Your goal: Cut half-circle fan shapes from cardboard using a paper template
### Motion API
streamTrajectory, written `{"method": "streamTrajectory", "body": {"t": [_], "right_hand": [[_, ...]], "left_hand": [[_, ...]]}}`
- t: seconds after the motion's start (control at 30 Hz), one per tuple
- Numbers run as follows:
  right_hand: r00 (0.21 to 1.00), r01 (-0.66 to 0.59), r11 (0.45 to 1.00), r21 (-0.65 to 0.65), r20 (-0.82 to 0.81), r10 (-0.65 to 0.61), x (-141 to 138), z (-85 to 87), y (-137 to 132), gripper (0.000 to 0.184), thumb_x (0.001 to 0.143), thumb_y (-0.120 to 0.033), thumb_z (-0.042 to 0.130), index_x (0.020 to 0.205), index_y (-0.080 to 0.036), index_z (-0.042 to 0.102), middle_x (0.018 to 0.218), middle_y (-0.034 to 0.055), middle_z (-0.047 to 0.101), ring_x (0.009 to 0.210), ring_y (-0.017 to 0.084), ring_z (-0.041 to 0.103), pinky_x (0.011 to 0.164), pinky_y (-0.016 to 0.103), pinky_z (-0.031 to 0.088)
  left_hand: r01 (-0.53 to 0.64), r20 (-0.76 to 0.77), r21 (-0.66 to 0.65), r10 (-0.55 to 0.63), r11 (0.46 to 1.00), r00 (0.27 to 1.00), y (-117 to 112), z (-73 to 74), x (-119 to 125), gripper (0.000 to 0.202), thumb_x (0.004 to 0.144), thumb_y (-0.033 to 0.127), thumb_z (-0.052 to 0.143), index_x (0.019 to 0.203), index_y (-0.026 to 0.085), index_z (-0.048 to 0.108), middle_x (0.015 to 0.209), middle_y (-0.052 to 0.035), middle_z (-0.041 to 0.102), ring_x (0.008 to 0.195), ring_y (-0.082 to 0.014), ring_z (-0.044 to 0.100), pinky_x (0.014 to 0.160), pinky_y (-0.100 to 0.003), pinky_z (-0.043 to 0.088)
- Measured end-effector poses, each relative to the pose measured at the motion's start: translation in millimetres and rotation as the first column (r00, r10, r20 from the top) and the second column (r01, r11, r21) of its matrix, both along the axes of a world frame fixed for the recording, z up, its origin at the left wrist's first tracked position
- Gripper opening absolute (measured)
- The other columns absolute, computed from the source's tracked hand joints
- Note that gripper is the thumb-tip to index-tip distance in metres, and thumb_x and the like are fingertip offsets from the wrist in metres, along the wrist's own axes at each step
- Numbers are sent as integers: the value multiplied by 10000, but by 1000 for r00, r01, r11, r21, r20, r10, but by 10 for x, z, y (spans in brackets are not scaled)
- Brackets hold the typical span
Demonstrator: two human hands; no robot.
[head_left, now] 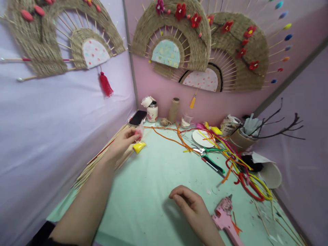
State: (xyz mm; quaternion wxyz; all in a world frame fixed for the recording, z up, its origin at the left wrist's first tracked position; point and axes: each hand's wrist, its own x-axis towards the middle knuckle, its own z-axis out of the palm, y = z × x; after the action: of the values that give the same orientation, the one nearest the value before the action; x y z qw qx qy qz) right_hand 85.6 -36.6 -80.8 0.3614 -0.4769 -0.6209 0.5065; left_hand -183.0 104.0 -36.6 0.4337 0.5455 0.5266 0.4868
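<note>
One pale green table [146, 194] carries a bundle of thin sticks [88, 172] along its left side. The right hand [191, 207], released and loosely curled, is beside a pink glue gun [223, 217]. Near the left hand [123, 141] is a yellow packet [139, 147]; that hand's fingertips pinch a small pink packet [139, 134] near the sticks' far end.

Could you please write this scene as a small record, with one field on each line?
Left hand: holds a small red packet
Beside left hand: yellow packet, thin sticks
Right hand: above green tablecloth, nothing visible in its grip
Near right hand: pink glue gun
Right side: pruners, colored pipe cleaners
Back: phone, white jar
Hanging behind: woven fans, some with red flowers
</note>
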Motion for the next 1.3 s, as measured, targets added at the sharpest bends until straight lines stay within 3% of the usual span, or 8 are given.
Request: {"method": "streamTrajectory", "body": {"t": [0.07,0.17,0.27,0.37,0.53,0.73,0.9,1.3], "right_hand": [[995,88,996,30,-46,-86,-33,8,26,227,889,-370,554,987,-191,652,982,78,668,903,191,633,800,286,501],[958,267,957,112,-143,-250,-92,72,84,327,874,-356,572,1167,-211,584,1173,113,603,1024,205,609,839,315,518],[926,361,922,140,-168,-337,-116,161,145,362,855,-358,595,1188,-215,584,1196,115,590,1033,208,600,824,325,528],[924,355,931,88,-184,-335,-108,211,183,329,836,-372,623,1118,-203,637,1086,93,648,970,199,616,793,309,527],[921,344,936,68,-217,-323,-112,191,219,157,825,-334,636,835,-186,686,819,31,666,789,163,612,715,267,491],[904,419,896,144,-155,-398,-139,146,225,148,851,-302,606,791,-190,682,804,27,651,786,162,597,713,267,461],[911,406,901,156,-150,-384,-162,131,212,122,845,-294,619,817,-201,693,835,30,658,790,164,603,701,272,469],[930,361,907,215,-156,-333,-149,122,183,109,851,-251,639,767,-205,691,788,25,646,751,152,591,685,264,453]], "left_hand": [[202,217,-118,-174,972,961,-248,-106,109,315,741,470,707,856,184,644,767,-4,605,675,-107,524,644,-240,395],[595,519,-261,-409,760,750,-590,-308,454,422,738,459,727,1037,168,675,756,-14,551,619,-90,454,634,-251,376],[728,663,-265,-429,633,614,-810,-392,749,353,756,447,713,948,150,706,714,-8,484,616,-95,399,605,-243,342],[749,690,-289,-412,596,595,-886,-390,862,261,773,398,705,747,139,687,662,7,427,598,-95,349,575,-234,311],[713,667,-288,-400,639,628,-855,-461,831,272,809,420,665,843,152,691,715,-16,518,667,-112,470,648,-242,379],[377,177,2,-371,926,912,-837,-404,858,326,782,460,677,1001,220,709,1079,-88,642,1049,-228,561,943,-360,416],[246,171,68,-254,967,952,-922,-347,1008,117,780,310,693,746,198,698,844,-43,641,684,-146,583,648,-291,496],[221,163,119,-239,968,957,-953,-342,1005,84,772,263,711,708,213,732,760,-41,656,707,-160,609,616,-284,497]]}}
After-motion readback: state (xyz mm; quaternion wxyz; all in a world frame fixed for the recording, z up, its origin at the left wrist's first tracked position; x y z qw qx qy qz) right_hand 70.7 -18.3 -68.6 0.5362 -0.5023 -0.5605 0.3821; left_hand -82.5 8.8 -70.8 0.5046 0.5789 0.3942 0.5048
